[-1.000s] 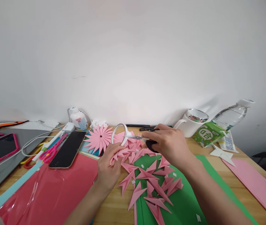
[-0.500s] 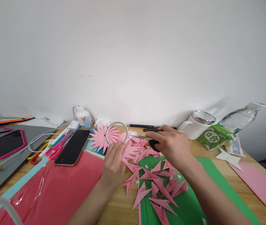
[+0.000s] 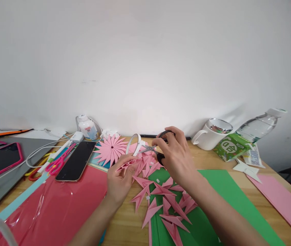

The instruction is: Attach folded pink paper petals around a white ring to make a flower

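Observation:
My left hand (image 3: 119, 186) is closed on a folded pink paper piece (image 3: 128, 164), just below a roll of white tape (image 3: 133, 145). Whether its fingers also grip the roll is hard to see. In my right hand (image 3: 178, 159) is a pair of scissors (image 3: 149, 149) with black handles, its blades parted and pointing left at the tape's loose end. A round pink pleated paper star (image 3: 104, 150) lies behind my left hand. Several pointed pink paper pieces (image 3: 171, 218) are scattered below my hands, partly over green paper (image 3: 218, 188).
To the left are a black phone (image 3: 77, 162), pink scissors (image 3: 59, 161), a white bottle (image 3: 88, 129) and red paper (image 3: 71, 208) under clear film. A white mug (image 3: 208, 136), a green box (image 3: 231, 147), a tilted water bottle (image 3: 258, 126) and pink sheets (image 3: 280, 201) are on the right.
My left hand has turned, tilting the pink paper piece, and the tape roll now faces more sideways. The scissor blades have spread apart near the tape, with my right hand's fingers lifted.

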Available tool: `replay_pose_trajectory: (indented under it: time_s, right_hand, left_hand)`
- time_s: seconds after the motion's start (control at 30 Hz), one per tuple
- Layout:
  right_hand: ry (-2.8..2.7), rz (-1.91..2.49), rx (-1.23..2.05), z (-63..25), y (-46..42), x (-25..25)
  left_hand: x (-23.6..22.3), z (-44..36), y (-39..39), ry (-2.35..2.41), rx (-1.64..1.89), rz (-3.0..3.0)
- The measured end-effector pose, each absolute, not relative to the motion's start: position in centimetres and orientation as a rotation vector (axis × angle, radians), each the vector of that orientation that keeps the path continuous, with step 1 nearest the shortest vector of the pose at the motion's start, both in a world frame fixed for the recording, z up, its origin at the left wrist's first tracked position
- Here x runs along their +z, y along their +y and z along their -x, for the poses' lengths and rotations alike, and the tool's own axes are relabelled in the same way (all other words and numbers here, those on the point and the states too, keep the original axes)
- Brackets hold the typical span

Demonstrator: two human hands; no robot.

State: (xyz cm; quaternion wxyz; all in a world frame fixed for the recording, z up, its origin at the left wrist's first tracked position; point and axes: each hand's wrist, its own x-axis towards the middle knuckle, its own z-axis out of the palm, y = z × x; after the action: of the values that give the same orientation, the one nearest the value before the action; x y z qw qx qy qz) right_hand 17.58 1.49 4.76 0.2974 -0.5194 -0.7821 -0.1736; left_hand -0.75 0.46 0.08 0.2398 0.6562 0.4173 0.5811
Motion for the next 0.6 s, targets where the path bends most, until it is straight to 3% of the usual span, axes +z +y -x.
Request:
replay_pose_trajectory:
  time_s: [0.6]
  right_hand:
    - [-2.221,1.356,-0.653,-20.9,2.0,6.7]
  left_hand:
    - [0.3,0.4,0.2,0.914,1.518,-1.729]
